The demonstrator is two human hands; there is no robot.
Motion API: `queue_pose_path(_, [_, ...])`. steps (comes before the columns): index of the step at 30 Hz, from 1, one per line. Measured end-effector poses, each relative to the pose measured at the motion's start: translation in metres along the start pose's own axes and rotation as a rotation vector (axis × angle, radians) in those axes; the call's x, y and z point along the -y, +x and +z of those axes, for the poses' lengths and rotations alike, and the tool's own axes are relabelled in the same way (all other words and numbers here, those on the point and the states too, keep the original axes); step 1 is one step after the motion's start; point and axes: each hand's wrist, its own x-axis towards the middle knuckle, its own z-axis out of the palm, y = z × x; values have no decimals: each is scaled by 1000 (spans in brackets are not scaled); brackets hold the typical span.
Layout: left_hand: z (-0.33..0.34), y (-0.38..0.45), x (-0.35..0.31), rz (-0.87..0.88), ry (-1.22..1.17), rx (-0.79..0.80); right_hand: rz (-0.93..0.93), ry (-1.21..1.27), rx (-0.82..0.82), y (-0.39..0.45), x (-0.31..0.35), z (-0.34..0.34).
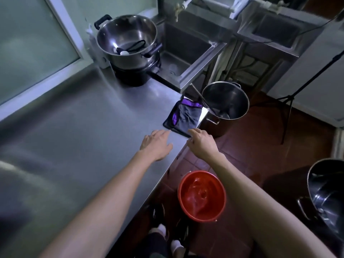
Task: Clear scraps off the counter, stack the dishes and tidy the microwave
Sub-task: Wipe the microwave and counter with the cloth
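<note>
Head view: your left hand (pixel 155 143) lies flat on the shiny metal desk (pixel 78 127) with its fingers spread out and holds nothing. Your right hand (pixel 202 141) is at the desk's edge with its fingers bent down loosely, and it holds nothing too. Just past both hands, a grey and purple cloth (pixel 186 115) lies on the desk corner. Beside that corner, a tall steel pot (pixel 226 107) stands on the floor with a ladle in it. Down by your feet sits a red bucket (pixel 202 195) with water inside. At the far end of the desk, a big steel pan (pixel 128 38) sits on a dark cooker, next to the sink (pixel 186 51).
</note>
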Motion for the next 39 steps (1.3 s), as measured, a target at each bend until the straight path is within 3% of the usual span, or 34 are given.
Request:
queue_pose_path(17, [23, 134, 5, -26, -142, 42, -58, -234, 161, 132, -46, -2])
queue_pose_path(30, [80, 144, -41, -352, -126, -27, -381, -267, 360, 215, -121, 23])
queue_pose_path(39, [88, 146, -71, -461, -72, -89, -439, -204, 209, 193, -127, 32])
